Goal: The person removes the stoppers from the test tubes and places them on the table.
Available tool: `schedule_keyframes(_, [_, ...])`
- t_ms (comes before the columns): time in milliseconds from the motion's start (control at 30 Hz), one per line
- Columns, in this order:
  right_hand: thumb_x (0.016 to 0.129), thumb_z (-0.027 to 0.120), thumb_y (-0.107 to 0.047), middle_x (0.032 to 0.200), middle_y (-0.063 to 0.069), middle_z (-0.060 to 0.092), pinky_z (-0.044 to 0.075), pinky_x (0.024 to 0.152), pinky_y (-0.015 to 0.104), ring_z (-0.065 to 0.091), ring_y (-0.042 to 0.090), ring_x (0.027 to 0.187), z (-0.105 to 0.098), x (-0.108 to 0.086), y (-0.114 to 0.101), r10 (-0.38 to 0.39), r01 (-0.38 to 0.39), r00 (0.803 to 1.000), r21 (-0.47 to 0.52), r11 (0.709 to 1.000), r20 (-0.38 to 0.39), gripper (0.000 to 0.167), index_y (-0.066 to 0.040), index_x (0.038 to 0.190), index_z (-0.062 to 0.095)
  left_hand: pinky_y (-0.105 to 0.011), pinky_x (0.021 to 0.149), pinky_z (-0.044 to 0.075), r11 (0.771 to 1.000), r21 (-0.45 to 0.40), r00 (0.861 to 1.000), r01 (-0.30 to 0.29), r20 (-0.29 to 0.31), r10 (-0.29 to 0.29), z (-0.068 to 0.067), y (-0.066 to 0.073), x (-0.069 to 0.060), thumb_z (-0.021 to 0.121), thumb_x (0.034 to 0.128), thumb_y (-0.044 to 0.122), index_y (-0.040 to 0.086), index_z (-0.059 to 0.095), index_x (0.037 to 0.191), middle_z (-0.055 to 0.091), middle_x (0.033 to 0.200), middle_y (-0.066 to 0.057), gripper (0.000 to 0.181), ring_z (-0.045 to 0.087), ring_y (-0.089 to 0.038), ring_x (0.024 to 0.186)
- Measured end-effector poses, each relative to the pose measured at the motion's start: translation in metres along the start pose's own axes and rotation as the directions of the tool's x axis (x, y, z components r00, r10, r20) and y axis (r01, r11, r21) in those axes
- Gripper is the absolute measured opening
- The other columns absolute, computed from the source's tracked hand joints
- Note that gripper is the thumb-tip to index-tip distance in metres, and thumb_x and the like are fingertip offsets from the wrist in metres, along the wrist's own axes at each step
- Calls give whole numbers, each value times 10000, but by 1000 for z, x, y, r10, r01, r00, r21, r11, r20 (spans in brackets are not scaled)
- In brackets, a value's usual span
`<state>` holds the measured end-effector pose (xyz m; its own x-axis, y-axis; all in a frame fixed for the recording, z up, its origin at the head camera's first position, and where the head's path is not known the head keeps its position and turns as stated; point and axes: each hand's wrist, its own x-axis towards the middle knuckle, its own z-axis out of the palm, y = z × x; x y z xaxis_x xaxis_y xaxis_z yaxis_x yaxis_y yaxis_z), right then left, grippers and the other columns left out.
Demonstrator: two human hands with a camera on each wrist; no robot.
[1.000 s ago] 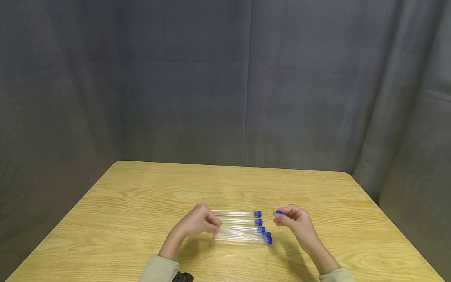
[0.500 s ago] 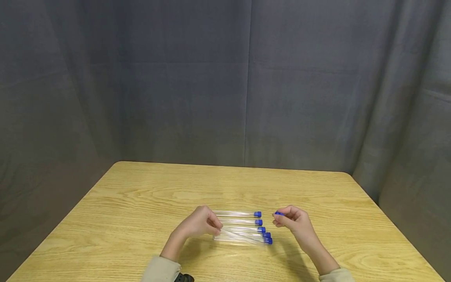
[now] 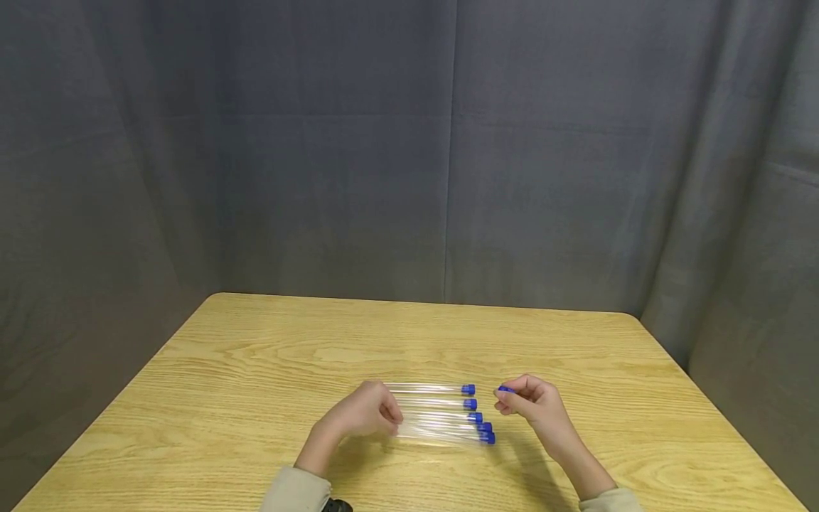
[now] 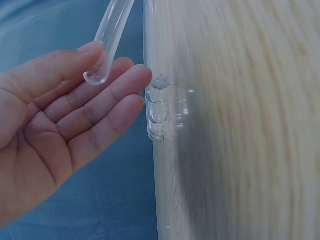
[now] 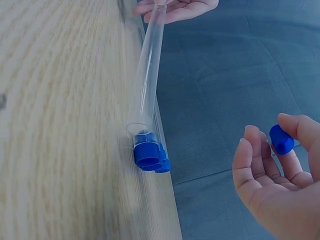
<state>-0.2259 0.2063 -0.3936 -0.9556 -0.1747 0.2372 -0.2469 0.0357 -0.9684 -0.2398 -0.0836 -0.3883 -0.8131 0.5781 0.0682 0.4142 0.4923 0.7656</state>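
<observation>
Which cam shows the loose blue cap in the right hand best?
Right wrist: the blue cap shows large and mostly uncovered, pinched by the right hand. Head shows it only small, partly covered by the hand. Left wrist doesn't show it.

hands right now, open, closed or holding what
Left hand: holding a clear tube, pinched near its rounded end.
Right hand: holding a small blue cap, pinched between thumb and finger.
</observation>
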Motion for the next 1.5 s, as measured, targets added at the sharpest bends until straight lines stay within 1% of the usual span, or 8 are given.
schedule_keyframes(133, [833,602,-19,777,42,610,515,659,272,614,141,691,0,0,0,11,-11,1000,-2,1000,-1,196,146,907,528,-226,589,486,999,37,1000,0,2,0,1,1,-1,655,712,-102,-48,666,767,636,742,-70,78,573,-120,643])
schedule_keyframes(267, [830,609,-27,775,47,610,517,664,279,614,142,688,0,0,0,27,-27,1000,-9,1000,-5,174,118,897,539,-210,563,478,998,59,1000,-2,0,2,1,1,-1,645,671,-134,-44,666,731,626,710,-51,111,559,-107,613])
schedule_keyframes(467, [838,598,-24,776,30,608,516,665,283,614,145,695,1,1,-1,8,-8,1000,-17,1000,8,209,154,914,520,-200,532,465,997,77,1000,-2,12,1,3,0,0,682,624,-132,-14,666,673,601,653,7,130,533,-79,567])
schedule_keyframes(700, [842,590,-15,783,56,611,514,662,277,612,139,691,1,1,0,14,-14,1000,-6,1000,17,201,154,922,516,-186,535,450,990,140,1000,-3,18,0,6,0,0,697,572,-153,10,669,638,580,629,29,178,495,-50,548])
schedule_keyframes(867, [844,586,-13,791,68,613,514,662,278,612,139,691,0,1,1,21,-21,1000,-7,1000,24,194,150,925,519,-185,483,428,982,183,999,36,4,-37,8,3,-1,699,551,-166,22,669,630,557,598,42,206,461,-49,529])
schedule_keyframes(1067, [843,588,-14,770,31,611,515,654,273,614,147,687,0,0,0,20,-20,1000,-13,1000,24,185,146,913,526,-176,411,384,975,205,996,90,0,-92,10,5,-2,704,544,-176,30,651,608,512,525,50,222,416,-49,452])
schedule_keyframes(1267, [843,584,-8,767,22,612,516,649,274,615,145,685,0,-1,0,20,-20,999,-8,1000,30,167,136,905,529,-178,414,384,974,204,995,95,5,-98,11,4,-2,736,561,-144,32,638,589,513,523,48,203,409,-50,448])
schedule_keyframes(1500, [844,584,-10,773,26,607,515,650,271,611,143,684,0,-1,2,19,-19,999,-7,1000,29,166,133,905,527,-181,438,385,962,251,994,104,11,-110,12,2,-2,772,553,-105,49,631,585,509,533,65,211,409,-46,478])
